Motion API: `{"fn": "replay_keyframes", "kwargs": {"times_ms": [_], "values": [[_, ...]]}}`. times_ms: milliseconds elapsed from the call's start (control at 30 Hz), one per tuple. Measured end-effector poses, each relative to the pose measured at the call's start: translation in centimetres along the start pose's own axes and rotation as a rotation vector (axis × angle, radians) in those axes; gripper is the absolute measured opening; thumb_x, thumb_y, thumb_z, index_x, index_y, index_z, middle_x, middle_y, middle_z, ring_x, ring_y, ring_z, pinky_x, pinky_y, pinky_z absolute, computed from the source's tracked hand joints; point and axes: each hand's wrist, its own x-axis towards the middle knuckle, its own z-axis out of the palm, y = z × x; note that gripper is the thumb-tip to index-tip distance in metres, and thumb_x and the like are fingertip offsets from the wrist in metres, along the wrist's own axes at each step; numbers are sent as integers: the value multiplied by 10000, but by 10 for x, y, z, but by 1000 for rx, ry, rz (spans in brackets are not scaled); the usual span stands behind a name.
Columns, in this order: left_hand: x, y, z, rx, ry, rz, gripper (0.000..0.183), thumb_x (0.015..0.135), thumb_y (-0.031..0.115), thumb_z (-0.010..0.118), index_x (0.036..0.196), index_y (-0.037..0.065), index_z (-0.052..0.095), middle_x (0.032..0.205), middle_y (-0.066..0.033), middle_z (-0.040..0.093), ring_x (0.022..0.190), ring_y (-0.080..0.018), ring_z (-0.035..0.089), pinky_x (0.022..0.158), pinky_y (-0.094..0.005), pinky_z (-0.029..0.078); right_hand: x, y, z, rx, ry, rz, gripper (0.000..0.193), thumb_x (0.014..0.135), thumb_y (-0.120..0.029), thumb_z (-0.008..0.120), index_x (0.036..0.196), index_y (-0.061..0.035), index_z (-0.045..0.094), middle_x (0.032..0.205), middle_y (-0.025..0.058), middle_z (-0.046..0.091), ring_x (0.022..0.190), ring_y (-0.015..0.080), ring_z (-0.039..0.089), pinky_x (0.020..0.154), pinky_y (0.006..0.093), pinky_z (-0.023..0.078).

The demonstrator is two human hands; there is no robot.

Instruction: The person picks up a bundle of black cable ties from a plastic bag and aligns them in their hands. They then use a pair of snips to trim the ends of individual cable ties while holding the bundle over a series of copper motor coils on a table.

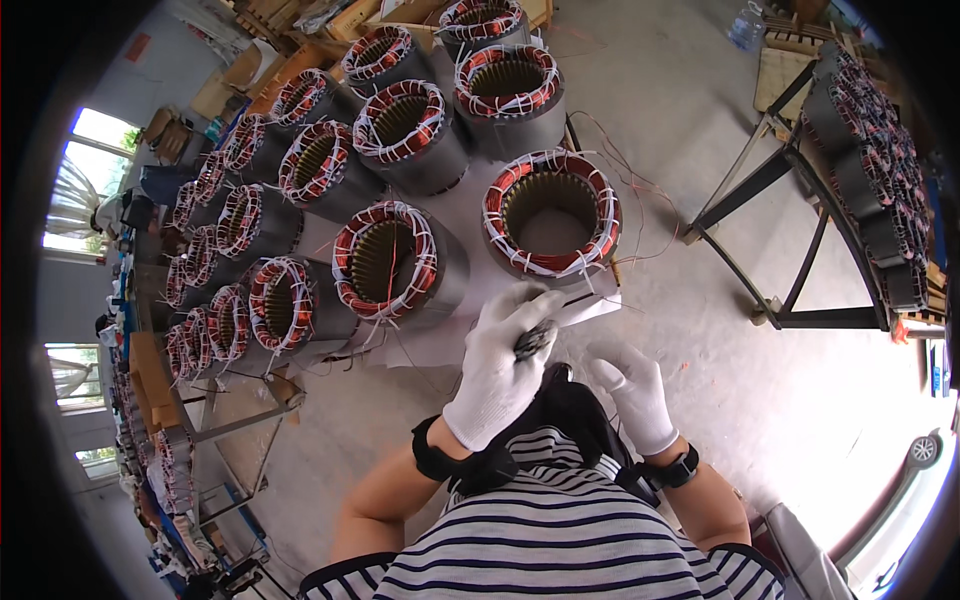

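My left hand [503,365], in a white knit glove, is closed on a small dark bunched object [535,340] whose kind I cannot make out. It is just in front of the nearest motor stator [602,225], a grey cylinder topped by a ring of red copper windings laced with white cord. My right hand [637,395], also gloved in white, hovers beside it with the fingers loosely apart and nothing visible in them. Another stator [450,275] lies to the left of the nearest one. A white sheet [590,308] shows beneath the stators' near edge.
Several more wound stators [420,170] crowd the table on the left and far side. Loose lead wires [640,190] stick out to the right. Further right, a black metal stand [790,190] carries more stators [870,170]. A car [905,500] is at the lower right.
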Motion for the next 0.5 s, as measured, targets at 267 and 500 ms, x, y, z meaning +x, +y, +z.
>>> {"fn": "replay_keyframes", "kwargs": {"times_ms": [267,500], "values": [[-33,-3,-49,-311,-446,-58,205,814,49,601,1009,-14,610,782,-152,644,686,-266,627,672,-342,492,-9,-51,57,-284,-194,-614,309,871,-181,624,1093,34,602,1165,142,537,1008,217,568,874,311,447],[-60,-14,-9,-1360,-451,-68,238,721,-109,523,945,-33,541,910,-55,569,879,-158,516,871,-275,397,-30,-28,76,-166,-108,-591,397,830,-368,659,860,26,628,865,61,582,772,136,553,660,239,432]]}}
